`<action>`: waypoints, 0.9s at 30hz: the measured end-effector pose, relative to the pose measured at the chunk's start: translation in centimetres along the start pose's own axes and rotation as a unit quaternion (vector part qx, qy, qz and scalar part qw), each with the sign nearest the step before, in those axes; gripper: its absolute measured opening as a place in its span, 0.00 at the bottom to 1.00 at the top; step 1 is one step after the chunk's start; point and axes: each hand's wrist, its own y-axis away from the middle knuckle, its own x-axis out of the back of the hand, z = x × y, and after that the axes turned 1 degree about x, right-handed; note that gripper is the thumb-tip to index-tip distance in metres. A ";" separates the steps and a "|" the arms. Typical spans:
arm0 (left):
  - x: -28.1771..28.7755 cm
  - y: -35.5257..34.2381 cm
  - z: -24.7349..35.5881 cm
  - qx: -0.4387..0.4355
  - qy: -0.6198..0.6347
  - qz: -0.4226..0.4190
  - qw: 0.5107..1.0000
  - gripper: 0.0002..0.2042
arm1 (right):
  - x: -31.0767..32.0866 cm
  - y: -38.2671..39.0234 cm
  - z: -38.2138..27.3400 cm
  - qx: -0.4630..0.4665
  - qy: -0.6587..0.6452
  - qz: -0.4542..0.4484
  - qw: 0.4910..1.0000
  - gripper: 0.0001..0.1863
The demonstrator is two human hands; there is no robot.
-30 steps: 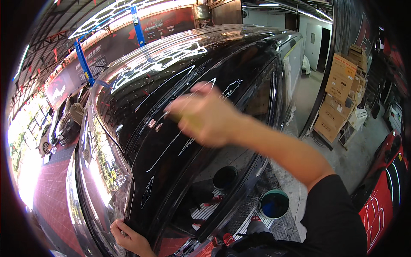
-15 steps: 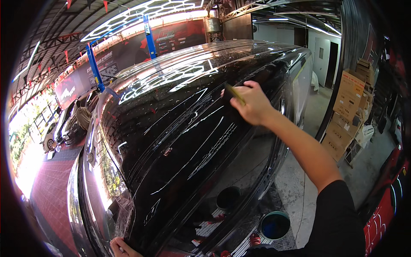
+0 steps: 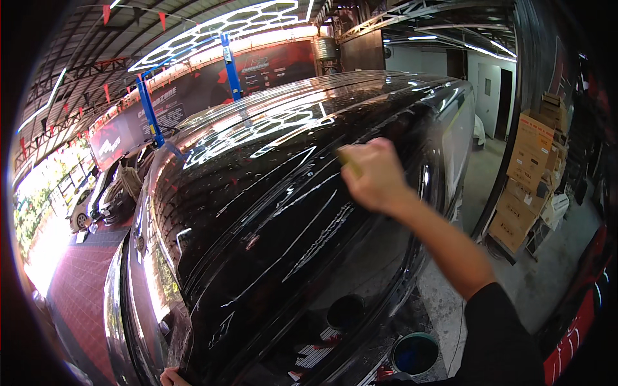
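Observation:
A glossy black car panel [image 3: 277, 251] with wet, streaked and wrinkled film fills the middle of the view. My right hand [image 3: 378, 175], smeared by motion, is closed round a small yellowish squeegee [image 3: 351, 162] at the panel's upper right part. Its working edge is hard to make out. At the lower left, my left hand [image 3: 172, 377] is mostly cut off by the picture's edge. Its fingers are bent at the bottom of a creased strip of clear film [image 3: 183, 344], seemingly pinching it.
A dark bucket [image 3: 414, 354] stands on the floor right of the car. Stacked cardboard boxes [image 3: 528, 154] stand at the right, with a red car [image 3: 576, 341] nearer. Blue lift posts [image 3: 230, 67] and parked cars [image 3: 116, 193] are beyond, at the far left.
My right hand has moved a little toward me with the squeegee. The left hand now shows less, lower in the picture. The whole view has shifted slightly.

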 end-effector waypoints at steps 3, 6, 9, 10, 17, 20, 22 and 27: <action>1.2 -0.2 -0.1 0.027 0.005 -0.011 1.000 0.20 | -0.9 3.0 -10.3 0.154 -0.221 0.021 0.963 0.17; 1.2 -0.4 -2.2 -0.037 0.056 -0.021 0.998 0.17 | 0.9 1.6 -5.1 0.121 -0.129 -0.056 0.983 0.19; 0.7 0.2 -2.1 -0.046 0.085 -0.037 0.995 0.16 | 2.2 -1.5 2.4 -0.021 -0.045 -0.033 0.998 0.14; 0.4 0.2 -1.5 -0.042 0.053 -0.023 0.997 0.16 | 1.7 -1.3 1.9 -0.026 0.007 -0.010 1.000 0.15; 0.6 -0.2 -3.2 -0.014 0.060 -0.028 0.998 0.15 | -1.4 4.4 -11.8 0.177 -0.237 -0.015 0.955 0.22; 1.3 0.0 -2.7 -0.063 0.057 -0.023 0.996 0.14 | 1.0 1.5 -2.0 0.043 -0.148 -0.040 0.987 0.17; 0.1 -0.4 -4.2 -0.030 0.068 -0.084 0.994 0.13 | 1.3 1.9 2.8 -0.003 -0.068 0.022 0.997 0.17; -0.9 -0.7 -1.5 -0.013 0.086 -0.097 0.991 0.12 | -1.4 4.4 -14.0 0.183 -0.157 0.027 0.970 0.22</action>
